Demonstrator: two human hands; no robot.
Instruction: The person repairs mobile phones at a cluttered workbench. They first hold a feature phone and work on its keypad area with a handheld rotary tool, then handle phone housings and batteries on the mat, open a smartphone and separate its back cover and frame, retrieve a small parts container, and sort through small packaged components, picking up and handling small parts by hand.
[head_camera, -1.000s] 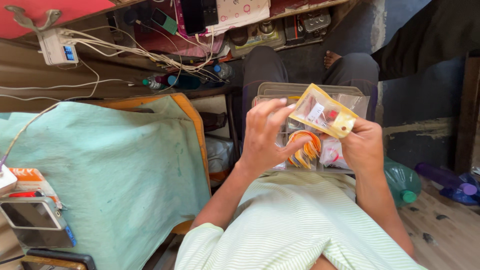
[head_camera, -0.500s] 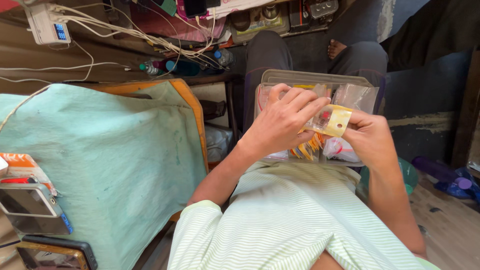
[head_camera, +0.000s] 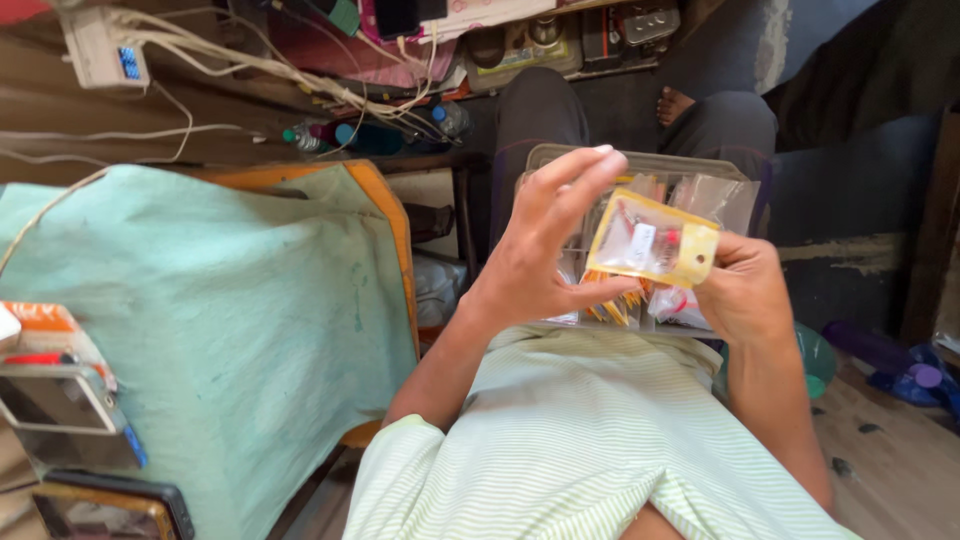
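— cluttered workroom, seen from above: sitting over a clear plastic tray (head_camera: 560, 158) resting on the lap, wooden floor (head_camera: 900, 470) showing at the lower right.

— and the right hand (head_camera: 745, 295)?

— pinching a small yellow-edged packet (head_camera: 652, 240) by its right end, thumb and fingers closed on it, holding it up over the tray's right half.

— anything inside that packet?

— showing small red and dark bits through the clear front; too small to tell more.

— left hand (head_camera: 545, 250)?

— spread wide open, fingers fanned upward, gripping nothing; thumb tip reaching toward the packet's lower left corner, touching or just short of it, cannot tell which.

— more in the tray?

— holding other clear bags (head_camera: 715, 195) along its far edge, and orange strips (head_camera: 610, 305) lying near its front edge under the raised packet.

— to the left?

— standing just beside the knees, a table draped in pale green cloth (head_camera: 200, 310), orange rim (head_camera: 385, 215) peeking out at its right edge. lying at the cloth's lower left corner, a couple of phones (head_camera: 70, 415).

— farther back?

— hanging along the top, a white power strip (head_camera: 100, 50) with tangled white cables (head_camera: 260, 65); lying beneath them, bottles (head_camera: 370, 133) by the table's far edge.

— clothing?

— wearing a light green striped shirt (head_camera: 580, 440) and dark trousers (head_camera: 540, 105).
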